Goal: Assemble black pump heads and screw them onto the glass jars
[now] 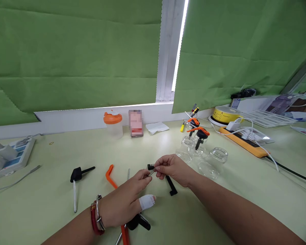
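Observation:
My right hand (171,169) is closed in a pinch on the end of a small metal spring (151,173). Against the spring's other side rest the fingertips of my left hand (129,200); its bandaged thumb stretches out apart from them. Just beyond the fingertips is a small black piece (150,167) with more coils beside it. Below my right hand lies a black plastic stem (171,186). Partly hidden under my left hand are an orange handle (111,177), a black part (142,223) and a metal rod (129,174).
At left lie a black part with a metal shaft (77,174) and a white power strip (22,156). Glass jars (218,154) and orange-handled grinder tops (201,133) stand at right. Behind are an orange-lidded cup (113,124), a pink box (136,123) and a yellow-orange power strip (244,143).

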The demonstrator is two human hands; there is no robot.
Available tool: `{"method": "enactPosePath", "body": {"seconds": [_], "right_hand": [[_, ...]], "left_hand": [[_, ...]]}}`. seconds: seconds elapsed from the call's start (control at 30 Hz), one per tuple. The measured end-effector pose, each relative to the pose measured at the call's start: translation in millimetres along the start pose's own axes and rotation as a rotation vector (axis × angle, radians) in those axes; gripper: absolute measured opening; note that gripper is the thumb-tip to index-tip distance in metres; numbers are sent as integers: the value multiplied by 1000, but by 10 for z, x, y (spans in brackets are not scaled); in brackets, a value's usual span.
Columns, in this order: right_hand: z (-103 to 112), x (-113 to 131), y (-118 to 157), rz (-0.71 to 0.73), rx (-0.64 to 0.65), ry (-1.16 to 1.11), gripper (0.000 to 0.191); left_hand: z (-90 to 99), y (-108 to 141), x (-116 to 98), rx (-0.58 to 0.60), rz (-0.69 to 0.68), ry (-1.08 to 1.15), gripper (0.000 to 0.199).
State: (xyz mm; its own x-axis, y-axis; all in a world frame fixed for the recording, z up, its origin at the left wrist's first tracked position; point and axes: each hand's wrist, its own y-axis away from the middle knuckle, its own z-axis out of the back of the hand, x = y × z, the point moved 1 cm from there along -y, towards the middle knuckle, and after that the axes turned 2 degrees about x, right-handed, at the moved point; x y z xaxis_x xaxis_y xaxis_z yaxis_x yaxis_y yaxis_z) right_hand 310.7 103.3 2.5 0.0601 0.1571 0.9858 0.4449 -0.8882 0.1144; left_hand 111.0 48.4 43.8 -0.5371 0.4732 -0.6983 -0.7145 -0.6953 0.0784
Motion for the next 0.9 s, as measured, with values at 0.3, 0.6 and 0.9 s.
{"method": "enactPosePath", "body": {"seconds": [0.3,0.6,0.9], "right_hand": [[13,-16,6,9,41,22,29],[81,4,10,141,-50,768,9],[51,9,-18,252,-67,1253,13]], "left_hand": [[15,-13,-15,-7,-1,-11,41],[42,0,60,-35,5,-69,46],[486,78,240,-269,157,-280,29]]}}
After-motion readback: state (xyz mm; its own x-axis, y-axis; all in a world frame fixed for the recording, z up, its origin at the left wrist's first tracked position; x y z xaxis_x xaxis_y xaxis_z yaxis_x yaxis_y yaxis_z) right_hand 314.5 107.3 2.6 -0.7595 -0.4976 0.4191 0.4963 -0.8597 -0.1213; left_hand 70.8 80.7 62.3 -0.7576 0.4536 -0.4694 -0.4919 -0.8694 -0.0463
